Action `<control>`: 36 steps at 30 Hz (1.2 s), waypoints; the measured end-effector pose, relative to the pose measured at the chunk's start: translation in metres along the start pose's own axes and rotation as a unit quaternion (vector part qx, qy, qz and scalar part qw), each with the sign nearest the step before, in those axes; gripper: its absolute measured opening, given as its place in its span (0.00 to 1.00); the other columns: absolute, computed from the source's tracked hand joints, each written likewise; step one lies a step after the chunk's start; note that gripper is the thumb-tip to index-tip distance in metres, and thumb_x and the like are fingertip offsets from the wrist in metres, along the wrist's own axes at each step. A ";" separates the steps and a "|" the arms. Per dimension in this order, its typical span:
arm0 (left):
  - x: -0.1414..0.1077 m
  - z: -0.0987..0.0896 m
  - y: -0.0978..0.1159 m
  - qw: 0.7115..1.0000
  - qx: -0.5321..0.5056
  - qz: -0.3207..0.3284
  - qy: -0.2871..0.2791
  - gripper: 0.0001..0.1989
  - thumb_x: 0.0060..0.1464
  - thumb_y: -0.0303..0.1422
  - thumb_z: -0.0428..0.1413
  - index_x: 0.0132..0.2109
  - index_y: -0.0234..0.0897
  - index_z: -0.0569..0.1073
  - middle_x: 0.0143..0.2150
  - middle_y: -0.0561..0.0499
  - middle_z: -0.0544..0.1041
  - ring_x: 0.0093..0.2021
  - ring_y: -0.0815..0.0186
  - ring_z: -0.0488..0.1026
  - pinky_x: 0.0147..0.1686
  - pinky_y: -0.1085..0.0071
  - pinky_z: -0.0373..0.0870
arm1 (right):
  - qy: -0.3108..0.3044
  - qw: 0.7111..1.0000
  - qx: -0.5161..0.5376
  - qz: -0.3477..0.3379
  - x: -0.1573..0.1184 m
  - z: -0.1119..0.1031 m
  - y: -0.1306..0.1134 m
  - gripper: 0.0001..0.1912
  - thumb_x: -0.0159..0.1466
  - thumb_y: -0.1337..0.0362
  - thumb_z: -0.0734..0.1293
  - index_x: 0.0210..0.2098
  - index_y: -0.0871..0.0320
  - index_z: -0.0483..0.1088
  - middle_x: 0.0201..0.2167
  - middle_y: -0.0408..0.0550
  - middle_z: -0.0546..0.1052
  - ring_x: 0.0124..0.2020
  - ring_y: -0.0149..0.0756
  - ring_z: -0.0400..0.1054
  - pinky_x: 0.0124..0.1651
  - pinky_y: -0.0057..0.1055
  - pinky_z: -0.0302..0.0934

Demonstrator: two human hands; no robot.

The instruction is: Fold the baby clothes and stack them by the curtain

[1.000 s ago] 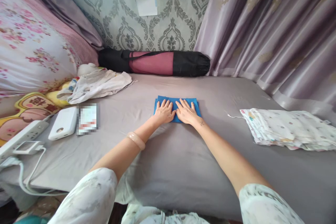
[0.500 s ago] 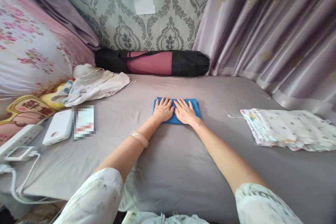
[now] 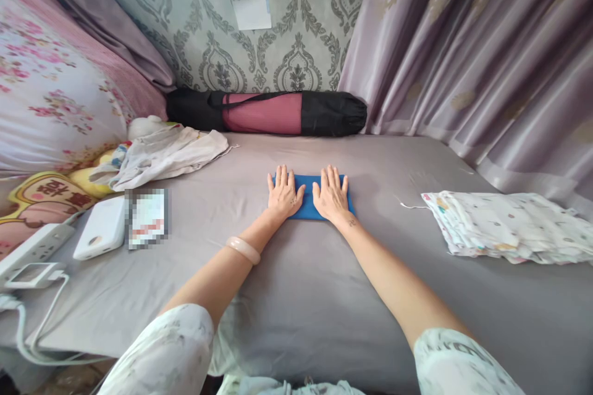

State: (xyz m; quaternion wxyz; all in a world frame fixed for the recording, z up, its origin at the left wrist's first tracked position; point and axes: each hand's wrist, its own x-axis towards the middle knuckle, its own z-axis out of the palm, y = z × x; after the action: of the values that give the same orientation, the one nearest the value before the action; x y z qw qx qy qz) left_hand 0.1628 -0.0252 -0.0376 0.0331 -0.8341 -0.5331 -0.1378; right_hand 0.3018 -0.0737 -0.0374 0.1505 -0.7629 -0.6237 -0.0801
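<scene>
A folded blue cloth (image 3: 309,197) lies flat on the grey sheet (image 3: 324,296) in the middle of the view. On its left part rests my left hand (image 3: 284,194), palm down, with the fingers stretched out and the thumb apart. My right hand (image 3: 332,193) lies palm down over the right part, its fingers also extended. Between the two thumbs a strip of blue cloth shows. The palms hide the rest of the cloth beneath them.
At the right lies a stack of white patterned cloth (image 3: 504,225). A black and pink rolled bag (image 3: 264,113) lies along the wall. To the left are a pale crumpled cloth (image 3: 173,151), a white power bank (image 3: 99,228), a blurred packet (image 3: 147,219) and a power strip (image 3: 39,247).
Both hands have moved apart toward the left and right sides of the blue cloth, uncovering more of its middle. Their fingers now point more straight ahead.
</scene>
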 end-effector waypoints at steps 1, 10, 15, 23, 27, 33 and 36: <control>0.000 0.000 0.001 1.000 0.001 -0.008 -0.001 0.36 0.64 0.48 0.34 0.69 0.26 0.52 0.72 0.37 0.46 0.72 0.52 0.38 0.68 0.48 0.36 | 0.004 1.000 -0.002 0.016 0.000 0.000 0.000 0.32 0.71 0.56 0.47 0.68 0.70 0.48 0.71 0.59 0.46 0.71 0.47 0.35 0.68 0.52 0.30; 0.006 0.000 -0.001 0.994 -0.023 -0.032 -0.105 0.39 0.62 0.50 0.34 0.69 0.23 0.50 0.71 0.35 0.50 0.71 0.50 0.44 0.67 0.49 0.42 | -0.102 0.992 0.002 0.069 0.006 0.002 0.000 0.34 0.69 0.56 0.48 0.67 0.75 0.50 0.69 0.63 0.50 0.70 0.50 0.41 0.68 0.49 0.34; 0.007 0.000 -0.003 0.993 -0.033 -0.029 -0.106 0.38 0.62 0.51 0.35 0.69 0.25 0.51 0.71 0.34 0.49 0.71 0.50 0.44 0.66 0.49 0.43 | -0.113 0.991 0.011 0.071 0.008 0.001 0.000 0.34 0.69 0.55 0.48 0.67 0.74 0.50 0.69 0.63 0.49 0.70 0.50 0.41 0.68 0.50 0.34; 0.003 -0.021 -0.023 0.992 -0.056 0.008 -0.117 0.36 0.65 0.49 0.31 0.69 0.28 0.50 0.72 0.38 0.48 0.71 0.54 0.43 0.67 0.50 0.44 | -0.154 0.985 0.064 0.034 0.012 -0.016 0.029 0.35 0.71 0.54 0.41 0.69 0.70 0.47 0.71 0.58 0.46 0.71 0.45 0.37 0.69 0.49 0.36; -0.005 -0.017 -0.039 0.991 -0.041 0.046 -0.116 0.34 0.65 0.48 0.30 0.70 0.30 0.49 0.72 0.41 0.49 0.72 0.57 0.43 0.68 0.52 0.41 | -0.135 0.990 0.038 -0.021 -0.001 -0.015 0.049 0.35 0.71 0.52 0.41 0.69 0.69 0.46 0.71 0.57 0.44 0.71 0.43 0.34 0.70 0.48 0.32; -0.008 0.000 -0.050 0.989 -0.034 0.065 -0.126 0.35 0.65 0.49 0.29 0.70 0.30 0.48 0.72 0.42 0.49 0.72 0.58 0.43 0.68 0.55 0.42 | -0.146 0.989 0.030 -0.018 -0.008 -0.003 0.056 0.36 0.71 0.52 0.42 0.69 0.70 0.47 0.71 0.57 0.46 0.71 0.44 0.38 0.70 0.44 0.36; -0.007 -0.001 -0.051 0.989 -0.033 0.066 -0.126 0.35 0.66 0.48 0.29 0.70 0.29 0.48 0.72 0.41 0.49 0.72 0.58 0.43 0.68 0.55 0.42 | -0.143 0.989 0.023 -0.019 -0.007 -0.001 0.056 0.35 0.71 0.52 0.43 0.69 0.69 0.47 0.71 0.57 0.46 0.71 0.44 0.38 0.69 0.44 0.37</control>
State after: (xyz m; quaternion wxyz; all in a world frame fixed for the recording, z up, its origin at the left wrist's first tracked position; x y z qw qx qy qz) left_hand 0.1144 -0.0093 -0.0435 -0.0532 -0.8790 -0.4716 -0.0465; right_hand 0.3547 -0.0904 -0.0454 0.0756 -0.7508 -0.6549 0.0414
